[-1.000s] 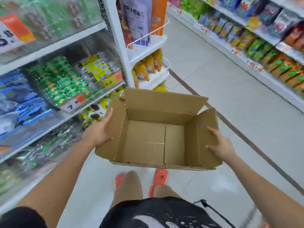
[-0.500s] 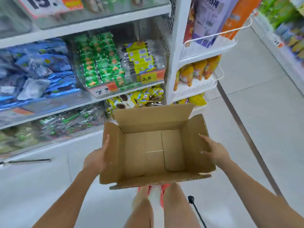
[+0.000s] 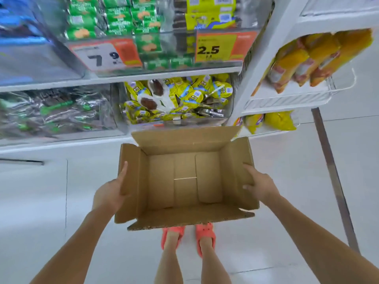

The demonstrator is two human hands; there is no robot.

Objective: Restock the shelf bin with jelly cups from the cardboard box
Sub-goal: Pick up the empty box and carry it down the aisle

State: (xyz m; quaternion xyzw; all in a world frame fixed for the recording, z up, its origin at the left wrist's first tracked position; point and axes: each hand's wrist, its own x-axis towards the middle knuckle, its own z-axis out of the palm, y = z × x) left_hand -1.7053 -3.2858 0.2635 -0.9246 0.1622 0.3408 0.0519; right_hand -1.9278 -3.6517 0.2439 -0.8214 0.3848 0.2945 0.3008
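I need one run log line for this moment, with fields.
box: cardboard box empty, flaps open | left hand holds left side | right hand holds right side | bin: yellow jelly cups

White shelf (image 3: pixel 164 75) carries a clear bin (image 3: pixel 227 111) heaped with yellow jelly cups (image 3: pixel 192 97)
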